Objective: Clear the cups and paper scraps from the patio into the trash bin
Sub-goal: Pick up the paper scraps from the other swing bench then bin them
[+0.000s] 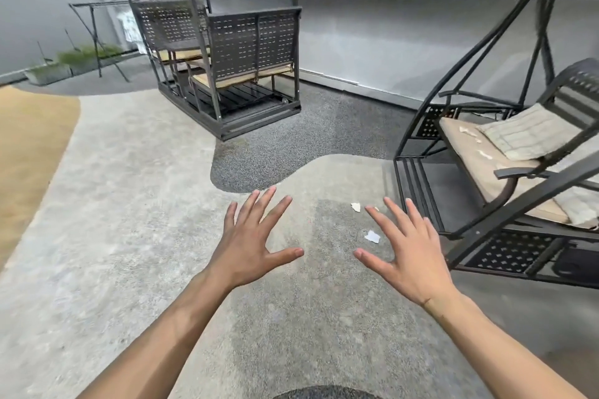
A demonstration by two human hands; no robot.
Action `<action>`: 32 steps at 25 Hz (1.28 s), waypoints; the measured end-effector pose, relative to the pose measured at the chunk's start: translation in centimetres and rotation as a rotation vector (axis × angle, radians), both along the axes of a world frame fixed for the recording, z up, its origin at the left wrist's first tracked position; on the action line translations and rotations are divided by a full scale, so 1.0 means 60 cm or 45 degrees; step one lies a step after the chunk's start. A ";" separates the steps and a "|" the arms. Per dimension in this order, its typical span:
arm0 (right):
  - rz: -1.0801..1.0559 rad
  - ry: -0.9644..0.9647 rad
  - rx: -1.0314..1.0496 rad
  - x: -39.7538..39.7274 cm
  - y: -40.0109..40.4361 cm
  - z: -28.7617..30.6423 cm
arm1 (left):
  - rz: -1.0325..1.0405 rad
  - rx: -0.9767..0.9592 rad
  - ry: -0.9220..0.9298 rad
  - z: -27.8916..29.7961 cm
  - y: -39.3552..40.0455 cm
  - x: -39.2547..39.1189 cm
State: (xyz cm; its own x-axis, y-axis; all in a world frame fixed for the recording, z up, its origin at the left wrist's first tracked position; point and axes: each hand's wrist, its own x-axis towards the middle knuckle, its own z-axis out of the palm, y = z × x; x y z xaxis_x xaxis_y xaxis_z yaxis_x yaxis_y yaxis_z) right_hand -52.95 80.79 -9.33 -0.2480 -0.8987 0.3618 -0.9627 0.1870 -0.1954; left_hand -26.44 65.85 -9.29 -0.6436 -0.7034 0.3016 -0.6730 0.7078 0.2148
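Note:
My left hand (251,241) and my right hand (406,251) are both held out in front of me with fingers spread wide, holding nothing. Two paper scraps lie on the patio floor between and beyond them: a cream scrap (356,207) and a pale bluish scrap (372,236) just left of my right hand's fingers. More torn paper scraps (467,130) lie on the cushion of the swing seat (479,165) at the right. No cup and no trash bin is in view.
A black metal swing frame (418,178) stands close on the right. A roofed glider bench (227,68) stands ahead, a drying rack (94,36) and planters (48,73) at the far left. A grey wall (389,42) runs behind.

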 end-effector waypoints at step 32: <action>-0.325 0.019 0.060 -0.677 -0.688 -0.029 | -0.160 0.020 0.024 -0.021 -0.767 -0.684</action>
